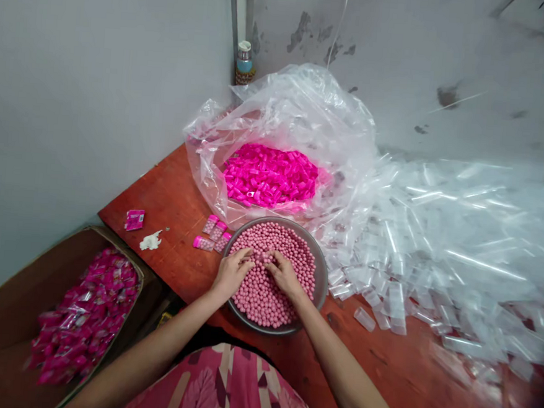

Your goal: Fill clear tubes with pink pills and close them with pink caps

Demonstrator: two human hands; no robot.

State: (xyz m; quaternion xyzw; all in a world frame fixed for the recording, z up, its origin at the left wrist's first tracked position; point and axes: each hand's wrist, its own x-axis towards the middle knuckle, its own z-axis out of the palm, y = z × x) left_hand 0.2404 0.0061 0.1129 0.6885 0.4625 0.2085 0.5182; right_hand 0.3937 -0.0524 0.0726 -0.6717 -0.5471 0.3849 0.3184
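A round grey bowl (321, 282) full of pink beads (265, 300) stands at the table's front edge. Over the beads, my left hand (233, 274) and my right hand (285, 274) meet with fingertips closed around a small clear container (262, 258), which looks partly filled with pink beads. Its details are hard to make out between the fingers. Left of the bowl lie several small clear bottles (213, 234) with pink caps and beads inside. Behind the bowl, an open clear plastic bag (306, 113) holds a heap of bright pink caps (271, 176).
Many clear empty tubes (387, 286) spread over the right of the red table (171, 184). A pink packet (135, 220) and white scrap (151, 240) lie left. A box (8, 310) of pink packets (85, 315) stands lower left. A flask (244, 56) stands in the corner.
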